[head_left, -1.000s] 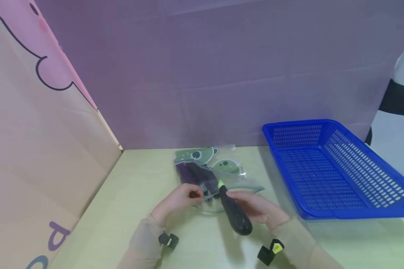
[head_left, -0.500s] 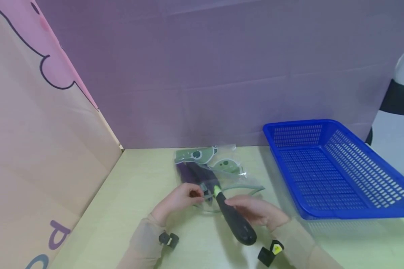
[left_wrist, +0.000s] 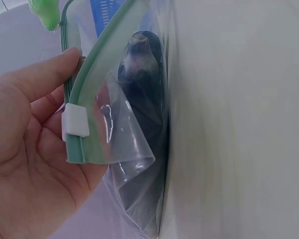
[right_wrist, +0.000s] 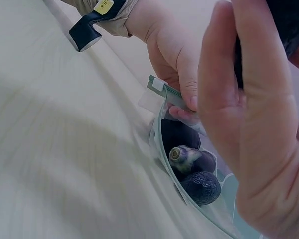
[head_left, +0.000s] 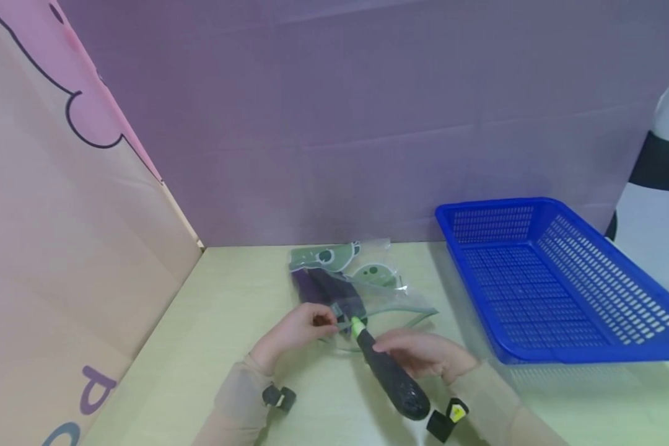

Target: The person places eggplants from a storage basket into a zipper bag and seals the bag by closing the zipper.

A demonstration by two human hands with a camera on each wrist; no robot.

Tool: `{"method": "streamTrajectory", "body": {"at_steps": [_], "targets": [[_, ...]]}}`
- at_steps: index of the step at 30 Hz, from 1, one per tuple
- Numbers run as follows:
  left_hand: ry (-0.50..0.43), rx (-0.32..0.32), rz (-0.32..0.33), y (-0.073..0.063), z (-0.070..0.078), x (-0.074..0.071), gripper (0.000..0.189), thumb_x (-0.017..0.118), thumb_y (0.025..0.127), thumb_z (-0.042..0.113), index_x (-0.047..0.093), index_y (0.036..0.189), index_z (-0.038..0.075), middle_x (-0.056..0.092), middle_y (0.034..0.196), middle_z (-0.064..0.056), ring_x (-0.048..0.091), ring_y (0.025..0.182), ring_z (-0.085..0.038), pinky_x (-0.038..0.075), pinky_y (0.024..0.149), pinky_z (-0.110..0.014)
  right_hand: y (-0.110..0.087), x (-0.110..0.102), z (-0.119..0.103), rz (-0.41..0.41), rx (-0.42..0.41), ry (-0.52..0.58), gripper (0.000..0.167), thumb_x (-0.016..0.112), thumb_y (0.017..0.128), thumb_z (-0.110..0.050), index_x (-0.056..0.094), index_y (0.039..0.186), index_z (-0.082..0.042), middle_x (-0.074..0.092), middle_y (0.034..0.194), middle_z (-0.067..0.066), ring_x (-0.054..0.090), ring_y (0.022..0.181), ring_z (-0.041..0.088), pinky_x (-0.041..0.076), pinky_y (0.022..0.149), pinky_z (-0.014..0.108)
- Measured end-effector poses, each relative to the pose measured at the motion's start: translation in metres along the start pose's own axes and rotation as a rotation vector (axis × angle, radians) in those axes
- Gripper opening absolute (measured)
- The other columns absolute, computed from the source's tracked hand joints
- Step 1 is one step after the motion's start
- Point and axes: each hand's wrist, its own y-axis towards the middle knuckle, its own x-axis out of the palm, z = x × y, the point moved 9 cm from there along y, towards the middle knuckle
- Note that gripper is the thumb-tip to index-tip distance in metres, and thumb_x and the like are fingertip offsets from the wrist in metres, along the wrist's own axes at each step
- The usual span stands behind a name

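Note:
A clear zip bag (head_left: 381, 300) with green cartoon prints lies on the table, its mouth towards me. Dark purple eggplants (right_wrist: 202, 188) lie inside it; one shows its pale stem end in the right wrist view. My left hand (head_left: 301, 325) pinches the bag's green zip edge (left_wrist: 92, 69) between thumb and fingers, beside the white slider (left_wrist: 75, 120). With my right hand (head_left: 424, 353) I grip a long, near-black eggplant (head_left: 393, 378) with a bright green stem. It slants in front of the bag, stem end at the mouth and thick end towards me.
A blue plastic basket (head_left: 479, 303) with slotted walls stands to the right of the bag. Behind the table hangs a purple-grey cloth (head_left: 334, 124). At the left rises a printed panel (head_left: 89, 248). A white and black object (head_left: 658, 167) stands at the far right.
The eggplant in my right hand has shifted back towards me, its thick end moving down and right, and its stem nearer the bag's front edge. My left hand has stayed put.

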Motion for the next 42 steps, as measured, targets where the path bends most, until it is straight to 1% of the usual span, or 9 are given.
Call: {"method": "streamTrajectory", "body": {"at_steps": [3, 6, 9, 15, 19, 25, 33, 39, 42], "targets": [[-0.003, 0.002, 0.0, 0.0, 0.0, 0.0, 0.005, 0.063, 0.089, 0.011, 0.066, 0.087, 0.007, 0.064, 0.082, -0.001, 0.056, 0.074, -0.008, 0.05, 0.067, -0.02, -0.001, -0.002, 0.001, 0.004, 0.004, -0.014, 0.015, 0.052, 0.092, -0.023, 0.063, 0.097, -0.013, 0.064, 0.091, -0.002, 0.06, 0.08, 0.007, 0.054, 0.071, 0.021], [-0.003, 0.011, 0.005, 0.0, 0.0, -0.001, 0.006, 0.062, 0.09, 0.011, 0.065, 0.087, 0.007, 0.064, 0.081, -0.001, 0.055, 0.073, -0.007, 0.05, 0.067, -0.02, -0.002, -0.006, 0.001, 0.013, -0.015, -0.022, 0.017, 0.051, 0.094, -0.024, 0.063, 0.099, -0.014, 0.064, 0.094, 0.0, 0.06, 0.084, 0.009, 0.054, 0.076, 0.024], [0.001, 0.022, 0.011, 0.0, 0.002, -0.002, 0.007, 0.062, 0.09, 0.011, 0.065, 0.087, 0.006, 0.064, 0.082, -0.002, 0.056, 0.074, -0.006, 0.05, 0.067, -0.02, -0.003, -0.012, 0.001, 0.048, -0.022, -0.017, 0.018, 0.052, 0.093, -0.024, 0.062, 0.1, -0.012, 0.064, 0.096, 0.003, 0.061, 0.086, 0.012, 0.054, 0.079, 0.026], [0.004, 0.025, 0.014, 0.0, 0.003, -0.003, 0.007, 0.061, 0.09, 0.01, 0.065, 0.088, 0.006, 0.065, 0.082, -0.002, 0.056, 0.074, -0.005, 0.05, 0.068, -0.02, -0.001, -0.022, 0.006, 0.128, 0.025, 0.0, 0.032, 0.052, 0.093, -0.032, 0.05, 0.109, -0.004, 0.059, 0.099, 0.007, 0.059, 0.086, 0.013, 0.053, 0.077, 0.027], [-0.001, 0.026, 0.014, 0.001, 0.002, -0.003, 0.006, 0.062, 0.09, 0.01, 0.065, 0.088, 0.004, 0.065, 0.083, -0.004, 0.056, 0.074, -0.005, 0.05, 0.068, -0.019, 0.001, -0.028, 0.009, 0.15, 0.024, 0.08, 0.031, 0.047, 0.096, -0.033, 0.046, 0.113, -0.007, 0.054, 0.102, 0.005, 0.056, 0.09, 0.013, 0.052, 0.078, 0.027], [-0.012, 0.036, 0.009, 0.001, 0.001, -0.001, 0.007, 0.063, 0.089, 0.009, 0.065, 0.087, 0.003, 0.065, 0.083, -0.006, 0.056, 0.075, -0.006, 0.05, 0.069, -0.019, 0.002, -0.035, 0.004, 0.153, -0.062, 0.233, 0.022, 0.04, 0.1, -0.025, 0.05, 0.11, -0.008, 0.055, 0.106, 0.003, 0.055, 0.092, 0.01, 0.052, 0.081, 0.023], [-0.002, 0.043, 0.003, 0.001, 0.003, 0.0, 0.006, 0.062, 0.089, 0.009, 0.065, 0.087, 0.003, 0.065, 0.082, -0.005, 0.057, 0.075, -0.007, 0.05, 0.069, -0.019, 0.004, -0.04, 0.003, 0.192, -0.115, 0.291, 0.021, 0.038, 0.102, -0.024, 0.055, 0.105, -0.013, 0.057, 0.104, 0.001, 0.057, 0.09, 0.008, 0.052, 0.079, 0.022], [-0.009, 0.04, 0.007, 0.0, 0.003, -0.001, 0.007, 0.063, 0.088, 0.009, 0.065, 0.086, 0.003, 0.065, 0.082, -0.006, 0.057, 0.075, -0.007, 0.05, 0.069, -0.019, 0.005, -0.047, 0.004, 0.237, -0.155, 0.366, 0.024, 0.032, 0.103, -0.027, 0.047, 0.111, -0.01, 0.055, 0.108, 0.002, 0.058, 0.094, 0.01, 0.052, 0.083, 0.026], [-0.014, 0.034, 0.009, 0.0, 0.002, -0.001, 0.007, 0.063, 0.088, 0.009, 0.065, 0.087, 0.003, 0.065, 0.082, -0.006, 0.056, 0.074, -0.007, 0.05, 0.068, -0.019, 0.006, -0.049, 0.004, 0.231, -0.167, 0.417, 0.026, 0.031, 0.104, -0.028, 0.045, 0.112, -0.008, 0.055, 0.109, 0.003, 0.058, 0.094, 0.011, 0.052, 0.085, 0.025]]}}
